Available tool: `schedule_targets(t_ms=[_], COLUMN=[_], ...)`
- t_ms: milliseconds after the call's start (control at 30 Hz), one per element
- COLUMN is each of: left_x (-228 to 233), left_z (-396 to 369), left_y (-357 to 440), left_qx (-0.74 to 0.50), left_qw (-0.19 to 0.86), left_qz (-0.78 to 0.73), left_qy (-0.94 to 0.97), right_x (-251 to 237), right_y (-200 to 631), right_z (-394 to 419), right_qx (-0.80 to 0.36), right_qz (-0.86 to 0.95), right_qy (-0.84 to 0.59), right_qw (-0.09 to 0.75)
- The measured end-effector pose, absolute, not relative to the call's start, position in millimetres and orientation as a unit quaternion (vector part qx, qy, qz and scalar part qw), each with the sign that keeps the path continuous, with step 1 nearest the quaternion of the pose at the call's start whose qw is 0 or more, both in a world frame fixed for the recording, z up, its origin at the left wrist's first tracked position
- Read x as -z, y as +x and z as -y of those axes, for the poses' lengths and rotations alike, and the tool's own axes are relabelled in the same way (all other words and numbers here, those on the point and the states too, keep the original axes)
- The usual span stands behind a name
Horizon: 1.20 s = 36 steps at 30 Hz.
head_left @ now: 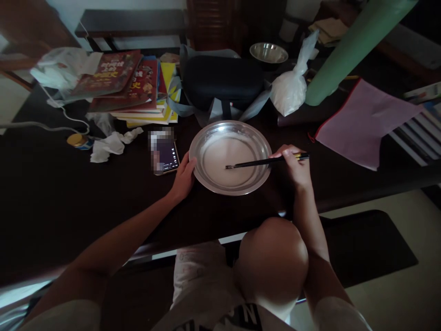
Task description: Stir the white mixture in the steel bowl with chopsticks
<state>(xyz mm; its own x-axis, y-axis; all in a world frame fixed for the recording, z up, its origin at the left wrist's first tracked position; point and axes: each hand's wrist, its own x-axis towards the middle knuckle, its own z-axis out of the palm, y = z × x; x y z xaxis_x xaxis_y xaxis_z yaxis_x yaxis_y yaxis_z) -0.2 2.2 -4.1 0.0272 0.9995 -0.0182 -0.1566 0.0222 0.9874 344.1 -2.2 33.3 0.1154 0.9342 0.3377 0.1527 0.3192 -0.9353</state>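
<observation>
Dark wooden table (51,193); left hand (184,177) grips steel plate (206,179); right hand (292,165) pinches chopsticks (262,162); books (138,87) behind.

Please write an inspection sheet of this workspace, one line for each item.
Surface: dark table.
Job's things: metal plate with pale liquid; chopsticks, tips in it.
Clutter: books, tissues, phone, dark case, white bag, bowl, pink cloth.
Grippers: left hand grips the plate's rim; right hand holds the chopsticks.
Cables: white cable, far left.
Surroundings: green roll, bench.
</observation>
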Motion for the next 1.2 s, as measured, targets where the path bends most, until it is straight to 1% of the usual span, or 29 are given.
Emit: schedule_targets(t_ms=[67, 200, 333, 400, 533, 700, 833, 900, 1000, 1067, 1200], left_x=[4.5, 5.7, 6.9, 7.9, 10.5, 11.8, 12.4, 12.7, 13.2, 13.4, 12.9], left_z=[-2.2, -2.2, -2.7, -3.3, -4.4, -5.0, -5.1, -5.0, -4.9, -4.8, -4.6], left_y=[-0.4, -1.0, -1.6, -2.4, -4.1, -4.3, -4.6, -4.9, -5.2, -5.1, -4.8], left_qx=[-0.529, -0.525, -0.525, -0.525, -0.523, -0.53, -0.529, -0.526, -0.526, -0.529, -0.531], left_qw=[0.553, 0.55, 0.547, 0.546, 0.537, 0.541, 0.542, 0.541, 0.547, 0.551, 0.555], left_qz=[-0.456, -0.457, -0.46, -0.46, -0.454, -0.449, -0.448, -0.45, -0.449, -0.448, -0.444], left_qy=[0.455, 0.462, 0.462, 0.463, 0.482, 0.475, 0.475, 0.478, 0.472, 0.465, 0.462], right_x=[-33.7, -33.8, -33.6, -33.3, -31.7, -32.5, -32.2, -31.2, -31.4, -32.7, -33.4], right_y=[343.4, 344.0, 343.6, 343.6, 345.4, 344.4, 344.9, 345.4, 344.4, 343.4, 344.1], right_z=[2.3, 2.9, 3.0, 2.4, 1.2, 1.2, 1.1, 1.3, 1.7, 1.8, 1.9], right_qx=[-0.335, -0.307, -0.335, -0.332, -0.3, -0.329, -0.297, -0.303, -0.331, -0.329, -0.301], right_qz=[0.582, 0.535, 0.57, 0.582, 0.543, 0.588, 0.557, 0.545, 0.577, 0.588, 0.545], right_qy=[-0.472, -0.499, -0.483, -0.478, -0.496, -0.475, -0.487, -0.486, -0.468, -0.465, -0.482], right_qw=[0.57, 0.608, 0.574, 0.568, 0.607, 0.567, 0.604, 0.613, 0.581, 0.574, 0.617])
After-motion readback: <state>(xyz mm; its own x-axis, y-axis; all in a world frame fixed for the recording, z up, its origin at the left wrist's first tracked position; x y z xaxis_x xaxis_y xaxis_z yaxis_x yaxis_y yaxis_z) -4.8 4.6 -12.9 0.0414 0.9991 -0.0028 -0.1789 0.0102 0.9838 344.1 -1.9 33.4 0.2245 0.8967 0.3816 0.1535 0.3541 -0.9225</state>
